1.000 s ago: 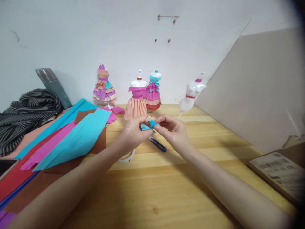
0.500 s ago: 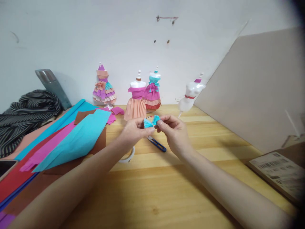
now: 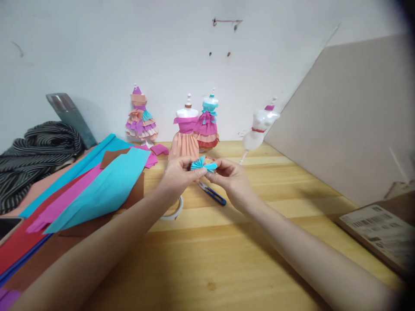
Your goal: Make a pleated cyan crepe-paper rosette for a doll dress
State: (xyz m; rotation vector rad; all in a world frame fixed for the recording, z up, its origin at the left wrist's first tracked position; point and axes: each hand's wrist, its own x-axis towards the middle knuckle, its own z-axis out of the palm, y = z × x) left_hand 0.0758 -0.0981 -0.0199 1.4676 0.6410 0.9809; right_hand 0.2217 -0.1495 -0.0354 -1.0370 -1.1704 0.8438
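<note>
Both of my hands meet above the wooden table (image 3: 227, 259) and pinch a small pleated blue paper bow (image 3: 202, 164) between their fingertips. My left hand (image 3: 177, 175) grips its left side, fingers closed. On the bow's right side my right hand (image 3: 230, 179) is closed too. Just below the hands lie small blue-handled scissors (image 3: 212, 193) and a roll of clear tape (image 3: 173, 211), partly hidden by my left wrist.
Three small mannequins in paper dresses (image 3: 141, 119) (image 3: 185, 134) (image 3: 207, 123) stand at the back by the wall, and a bare white mannequin (image 3: 257, 129) leans right of them. Coloured paper sheets (image 3: 97, 185) and striped cloth (image 3: 35, 151) lie left. A cardboard sheet (image 3: 350, 116) and box (image 3: 379, 229) are right.
The blue paper piece has been turned and spread into a bow shape between my fingers, and both hands have risen slightly away from me.
</note>
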